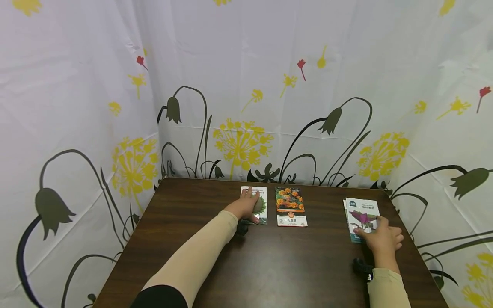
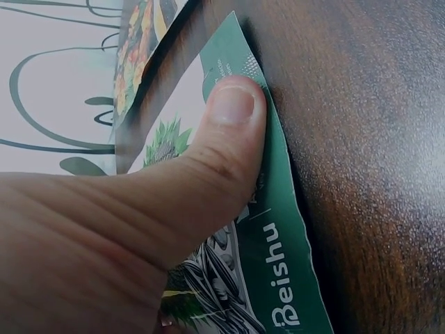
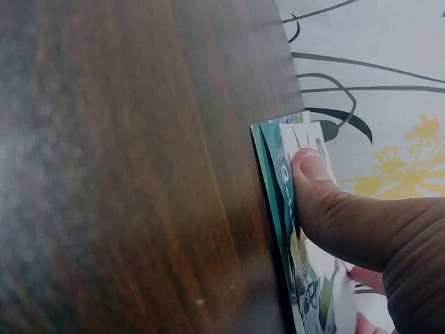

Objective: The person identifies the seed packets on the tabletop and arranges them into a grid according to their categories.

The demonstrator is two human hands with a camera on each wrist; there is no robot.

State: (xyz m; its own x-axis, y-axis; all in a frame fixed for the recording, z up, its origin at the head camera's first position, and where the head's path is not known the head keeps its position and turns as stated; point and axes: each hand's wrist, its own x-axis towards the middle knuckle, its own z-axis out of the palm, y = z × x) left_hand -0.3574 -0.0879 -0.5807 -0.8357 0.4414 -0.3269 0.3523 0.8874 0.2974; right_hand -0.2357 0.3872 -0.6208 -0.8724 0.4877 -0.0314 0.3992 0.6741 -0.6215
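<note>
A seed packet (image 1: 263,205) with a white face, a green spiky plant picture and a green bottom band lies near the table's back edge. My left hand (image 1: 245,206) rests over it with fingers spread, and in the left wrist view the thumb (image 2: 233,129) presses on its green band. Just right of it is a seed packet with orange flowers (image 1: 290,207), untouched. Toward the right edge, my right hand (image 1: 383,240) grips a small stack of white seed packets (image 1: 360,211), the top one showing a purple flower. In the right wrist view its thumb (image 3: 316,181) lies across their face.
The dark wooden table (image 1: 292,265) ends close behind the packets. A white curtain (image 1: 246,64) with flower prints hangs behind and at both sides. Dark wrist-worn devices sit at both wrists, the right one (image 1: 362,267) low over the table.
</note>
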